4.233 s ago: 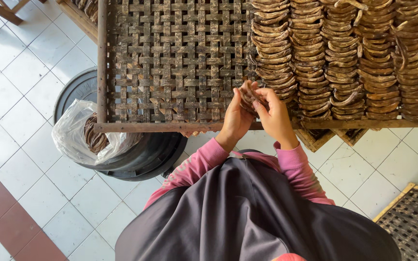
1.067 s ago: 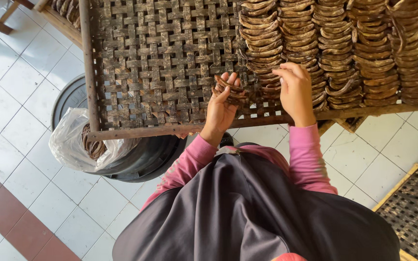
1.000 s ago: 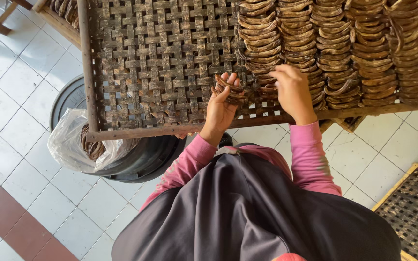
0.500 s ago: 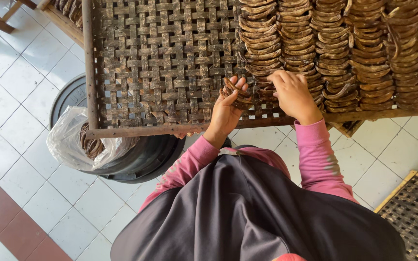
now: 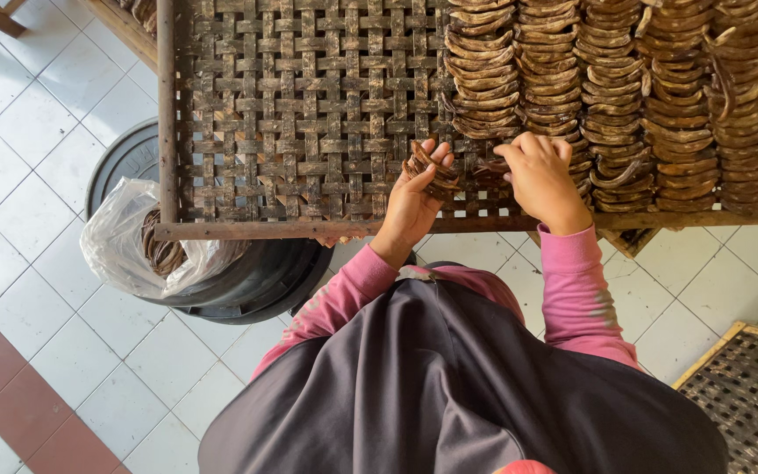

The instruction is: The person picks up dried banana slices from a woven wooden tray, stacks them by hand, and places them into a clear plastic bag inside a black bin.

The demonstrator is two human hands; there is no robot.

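A woven bamboo tray [image 5: 291,105] lies in front of me, its right part covered with neat rows of brown curved strips [image 5: 625,96]. My left hand [image 5: 414,197] grips a small bunch of the same brown strips [image 5: 432,167] just above the tray's near edge. My right hand [image 5: 541,175] rests fingers-down on the tray at the foot of the leftmost rows, touching strips there; what its fingertips pinch is hidden. Pink sleeves and a dark grey garment fill the lower frame.
Under the tray's left corner stands a black round tub [image 5: 221,281] with a clear plastic bag [image 5: 125,246] holding more brown strips. White floor tiles [image 5: 37,158] surround it. Another woven tray [image 5: 747,395] shows at the bottom right corner.
Both hands moved from the tray's near edge up onto the tray. The right hand went to the row ends, while the left stayed shut on its bunch.
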